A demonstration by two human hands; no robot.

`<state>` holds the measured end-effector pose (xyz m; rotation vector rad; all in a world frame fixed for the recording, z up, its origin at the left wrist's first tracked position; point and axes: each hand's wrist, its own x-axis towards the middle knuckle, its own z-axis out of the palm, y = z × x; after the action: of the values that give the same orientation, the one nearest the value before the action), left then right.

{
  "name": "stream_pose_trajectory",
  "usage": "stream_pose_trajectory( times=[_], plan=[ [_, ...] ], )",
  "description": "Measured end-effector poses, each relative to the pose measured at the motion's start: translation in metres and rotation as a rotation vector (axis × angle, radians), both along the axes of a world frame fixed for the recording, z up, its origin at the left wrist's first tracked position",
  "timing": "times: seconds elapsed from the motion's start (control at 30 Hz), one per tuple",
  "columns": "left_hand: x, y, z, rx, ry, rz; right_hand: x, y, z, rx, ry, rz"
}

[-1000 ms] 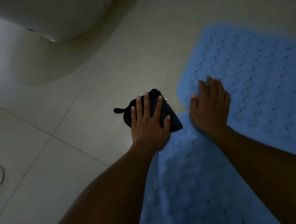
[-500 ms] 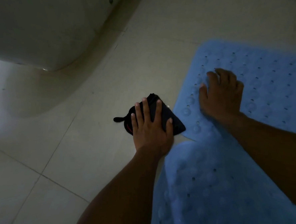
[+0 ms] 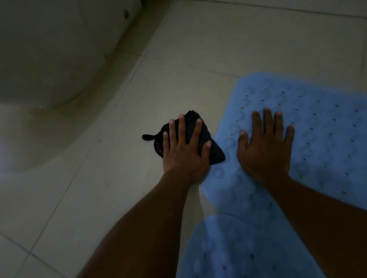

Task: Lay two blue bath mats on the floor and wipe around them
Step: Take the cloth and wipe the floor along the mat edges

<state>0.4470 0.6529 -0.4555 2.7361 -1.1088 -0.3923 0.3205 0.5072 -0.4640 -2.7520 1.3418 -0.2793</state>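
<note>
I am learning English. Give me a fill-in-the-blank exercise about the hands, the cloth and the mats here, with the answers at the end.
1. The left hand presses a ____ cloth onto the floor.
2. The right hand lies flat on a ____ mat.
3. The cloth lies to the ____ of that mat.
Answers: black; blue; left.

The left hand (image 3: 184,151) lies flat on the cloth (image 3: 215,154), which rests on the floor (image 3: 111,177). Just right of it, the right hand (image 3: 265,150) lies flat on the far mat (image 3: 328,137), whose edge touches the cloth. The near mat (image 3: 246,261) lies behind both hands, towards the person. A fixture (image 3: 44,44) stands far left, beyond them.
</note>
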Motion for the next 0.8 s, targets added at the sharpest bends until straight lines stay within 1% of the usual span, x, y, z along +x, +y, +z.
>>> stream_pose_trajectory(
  times=[0.4, 0.63, 0.8],
  plan=[
    [0.024, -0.067, 0.003, 0.054, 0.025, 0.068, 0.004, -0.004, 0.009, 0.109, 0.023, -0.018],
    [0.029, -0.071, 0.010, 0.104, 0.061, 0.053, 0.006, -0.007, 0.010, 0.122, 0.085, -0.005],
    [0.047, -0.098, 0.008, 0.112, 0.049, 0.000, 0.005, -0.008, 0.014, 0.137, 0.130, -0.007]
  ],
)
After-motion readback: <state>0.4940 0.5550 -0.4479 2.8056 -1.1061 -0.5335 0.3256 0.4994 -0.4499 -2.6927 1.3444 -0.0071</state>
